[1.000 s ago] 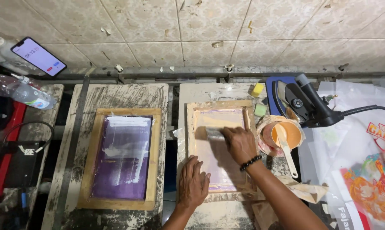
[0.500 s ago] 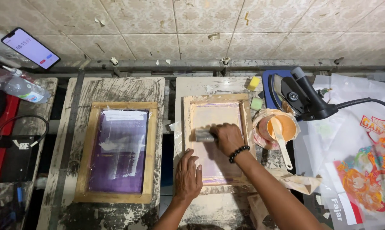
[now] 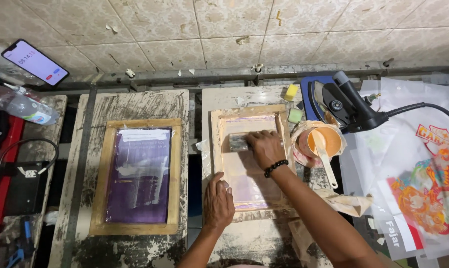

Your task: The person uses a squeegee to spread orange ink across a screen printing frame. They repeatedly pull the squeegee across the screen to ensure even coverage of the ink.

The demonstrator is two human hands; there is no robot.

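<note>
My right hand (image 3: 266, 148) grips a squeegee (image 3: 238, 142) pressed flat on the pale mesh of a wooden screen frame (image 3: 215, 144), in the upper half of the screen. My left hand (image 3: 218, 199) lies flat with fingers spread on the frame's lower left corner. A dark bead bracelet (image 3: 275, 167) circles my right wrist. Right of the frame stands a cup of orange ink (image 3: 324, 140) with a pale spatula (image 3: 324, 157) resting in it.
A second wooden frame with purple mesh (image 3: 138, 174) lies on the left board. A heat gun (image 3: 352, 105) with a black cable, printed transfer sheets (image 3: 423, 183), a phone (image 3: 35, 62), a plastic bottle (image 3: 21, 105) and small sponges (image 3: 290, 92) surround the work.
My right hand has slid the squeegee a little down the screen towards me. My left hand stays on the frame's lower left corner.
</note>
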